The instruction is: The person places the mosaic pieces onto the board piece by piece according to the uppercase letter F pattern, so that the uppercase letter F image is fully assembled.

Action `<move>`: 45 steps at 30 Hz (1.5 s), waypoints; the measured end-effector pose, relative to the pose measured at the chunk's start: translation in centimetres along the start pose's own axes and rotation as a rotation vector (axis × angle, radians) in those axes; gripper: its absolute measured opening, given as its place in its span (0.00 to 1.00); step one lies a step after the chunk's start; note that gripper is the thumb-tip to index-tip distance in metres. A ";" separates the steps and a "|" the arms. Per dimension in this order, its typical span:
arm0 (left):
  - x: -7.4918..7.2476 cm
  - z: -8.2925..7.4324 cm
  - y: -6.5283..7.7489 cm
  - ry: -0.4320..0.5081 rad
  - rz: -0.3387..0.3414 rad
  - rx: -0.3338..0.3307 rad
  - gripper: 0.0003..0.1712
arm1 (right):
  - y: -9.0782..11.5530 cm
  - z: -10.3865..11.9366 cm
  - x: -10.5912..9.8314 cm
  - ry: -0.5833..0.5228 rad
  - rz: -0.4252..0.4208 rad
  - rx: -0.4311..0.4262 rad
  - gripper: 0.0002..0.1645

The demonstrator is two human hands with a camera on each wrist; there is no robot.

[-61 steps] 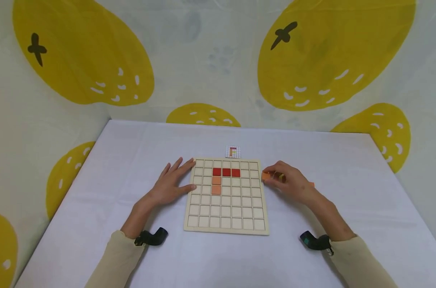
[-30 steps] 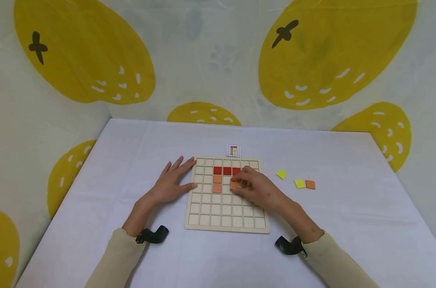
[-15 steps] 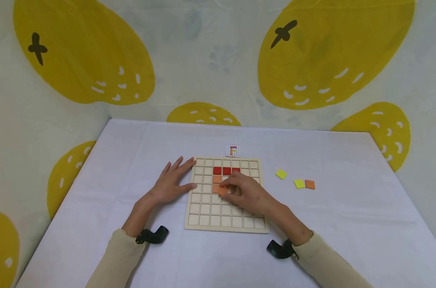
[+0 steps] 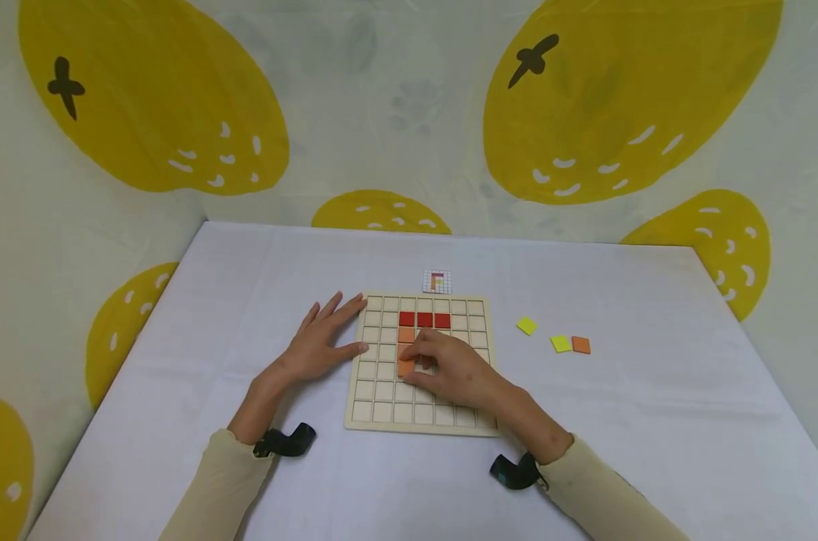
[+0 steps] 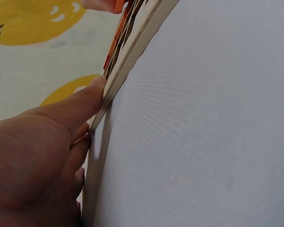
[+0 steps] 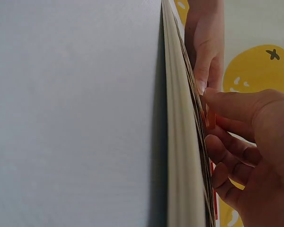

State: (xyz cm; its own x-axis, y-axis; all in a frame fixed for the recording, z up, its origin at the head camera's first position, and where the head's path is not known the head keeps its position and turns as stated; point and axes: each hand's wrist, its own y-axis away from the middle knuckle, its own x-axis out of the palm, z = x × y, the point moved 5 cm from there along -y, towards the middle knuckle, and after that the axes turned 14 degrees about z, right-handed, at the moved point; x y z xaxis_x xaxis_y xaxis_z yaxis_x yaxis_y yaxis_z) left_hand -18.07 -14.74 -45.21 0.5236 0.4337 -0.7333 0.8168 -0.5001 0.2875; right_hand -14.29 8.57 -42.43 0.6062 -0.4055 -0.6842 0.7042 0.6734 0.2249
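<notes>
A wooden grid board (image 4: 422,426) lies on the white table. Three red tiles (image 4: 424,320) form a row on it, with orange tiles running down below the leftmost one. My right hand (image 4: 452,366) pinches an orange tile (image 4: 405,368) between thumb and fingers, low over that orange column. In the right wrist view the pinched orange tile (image 6: 211,118) stands tilted against the board's surface. My left hand (image 4: 317,347) rests with spread fingers on the board's left edge; in the left wrist view its thumb (image 5: 87,101) touches the rim.
A small printed pattern card (image 4: 437,282) lies just behind the board. To the right are two yellow tiles (image 4: 526,325) and a loose orange tile (image 4: 581,345). A fruit-patterned cloth (image 4: 381,113) hangs behind the table and at its sides.
My right hand has carried the orange tile left from beside the board to the column under the red row, then slightly nearer the front. My left hand has stayed in place.
</notes>
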 end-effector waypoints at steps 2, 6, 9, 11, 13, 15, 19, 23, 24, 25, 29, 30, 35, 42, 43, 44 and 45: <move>-0.1 -0.1 0.0 0.000 -0.002 0.010 0.47 | 0.0 0.1 0.0 0.016 -0.001 -0.010 0.16; -0.2 -0.4 0.1 0.005 -0.001 0.018 0.46 | 0.0 0.2 0.1 0.043 -0.008 -0.031 0.16; -0.3 -0.4 0.1 0.003 -0.001 0.015 0.46 | -0.1 0.2 0.1 0.050 -0.007 -0.033 0.16; -0.2 -0.4 0.1 0.003 -0.001 0.014 0.46 | -0.1 0.3 0.2 0.058 -0.001 -0.029 0.16; -0.2 -0.4 0.1 0.005 -0.001 0.013 0.46 | -0.1 0.4 0.3 0.062 0.003 -0.028 0.16; -0.2 -0.3 0.1 0.008 0.001 0.013 0.46 | -0.1 0.4 0.4 0.067 0.007 -0.023 0.16; -0.1 -0.2 0.2 0.010 0.002 0.008 0.46 | -0.1 0.4 0.5 0.074 0.009 -0.015 0.16; 0.0 -0.1 0.2 0.010 -0.001 0.006 0.46 | -0.1 0.4 0.6 0.075 0.007 -0.004 0.17; 0.0 -0.1 0.1 0.009 -0.002 0.006 0.46 | -0.1 0.4 0.6 0.073 0.006 -0.001 0.17; 0.0 -0.1 0.1 0.008 -0.002 0.007 0.46 | -0.1 0.4 0.6 0.071 0.005 0.002 0.17; 0.0 -0.1 0.0 0.001 -0.004 0.006 0.46 | -0.1 0.4 0.5 0.069 0.002 0.011 0.17; 0.0 -0.1 0.0 0.000 -0.004 0.006 0.46 | -0.1 0.3 0.6 0.070 0.002 0.013 0.17; 0.0 -0.1 0.1 0.001 -0.005 0.005 0.46 | -0.2 0.3 0.5 0.080 -0.007 0.004 0.16; -0.1 -0.1 0.0 -0.007 0.000 0.002 0.47 | -0.2 0.1 0.4 0.059 -0.014 -0.001 0.15; -0.1 0.0 0.0 -0.008 0.000 0.002 0.47 | -0.2 0.1 0.4 0.052 -0.013 -0.007 0.15; 0.0 0.0 -0.1 -0.010 0.000 0.003 0.47 | -0.2 0.1 0.3 0.045 -0.009 -0.004 0.15; 0.0 0.0 -0.1 -0.011 0.002 0.002 0.47 | -0.2 0.1 0.3 0.033 -0.006 -0.005 0.15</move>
State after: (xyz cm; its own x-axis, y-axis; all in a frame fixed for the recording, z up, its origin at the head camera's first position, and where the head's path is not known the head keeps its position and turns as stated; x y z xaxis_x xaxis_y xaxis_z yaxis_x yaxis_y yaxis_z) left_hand -18.15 -14.69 -45.19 0.5222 0.4249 -0.7394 0.8155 -0.5025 0.2872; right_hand -14.22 8.25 -42.64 0.5894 -0.3889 -0.7081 0.7058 0.6743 0.2172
